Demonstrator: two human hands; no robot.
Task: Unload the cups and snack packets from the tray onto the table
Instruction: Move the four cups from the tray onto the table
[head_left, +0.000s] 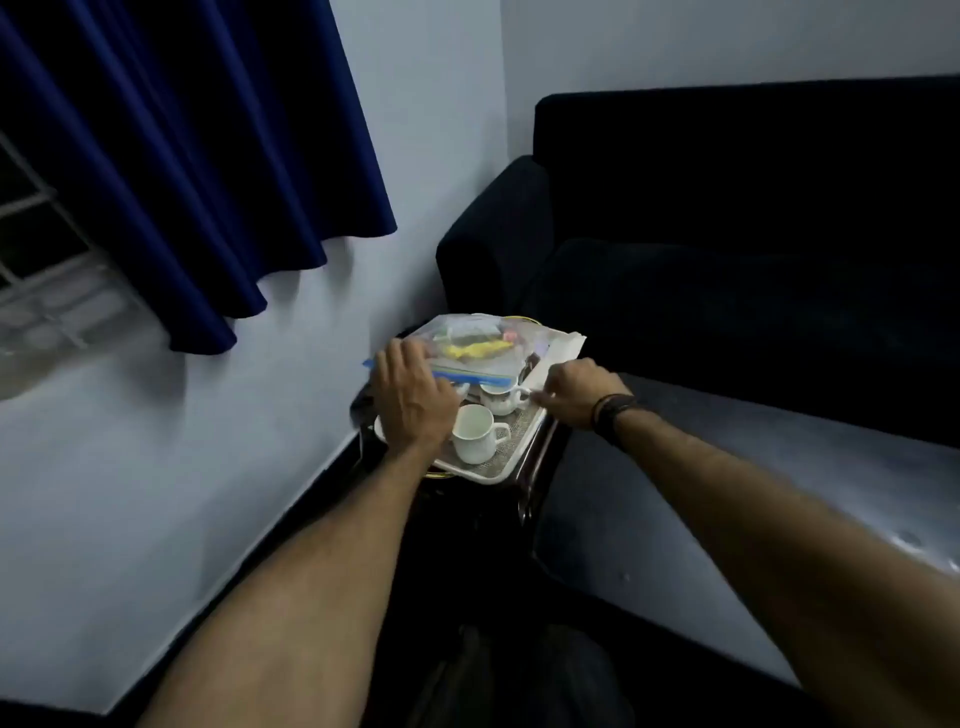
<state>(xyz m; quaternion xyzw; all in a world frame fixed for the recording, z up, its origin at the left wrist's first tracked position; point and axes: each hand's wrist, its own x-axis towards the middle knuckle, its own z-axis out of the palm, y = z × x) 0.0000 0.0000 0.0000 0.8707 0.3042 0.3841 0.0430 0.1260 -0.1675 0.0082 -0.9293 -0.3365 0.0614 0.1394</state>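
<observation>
A white tray (480, 475) rests on a small dark side table (537, 457) in the room's corner. On the tray stand a plain white cup (472, 434) at the near side and a patterned white cup (503, 399) behind it. A clear zip bag of snack packets (478, 345) with a blue seal lies over the tray's far part. My left hand (413, 400) grips the bag's near left edge. My right hand (579, 389) pinches at the patterned cup's handle by the tray's right rim; the exact contact is hard to see.
A dark sofa (727, 249) fills the right side, its arm close to the table. A blue curtain (171, 171) hangs at the left over a barred window. A pale wall runs along the left. Grey floor (727, 467) lies to the right.
</observation>
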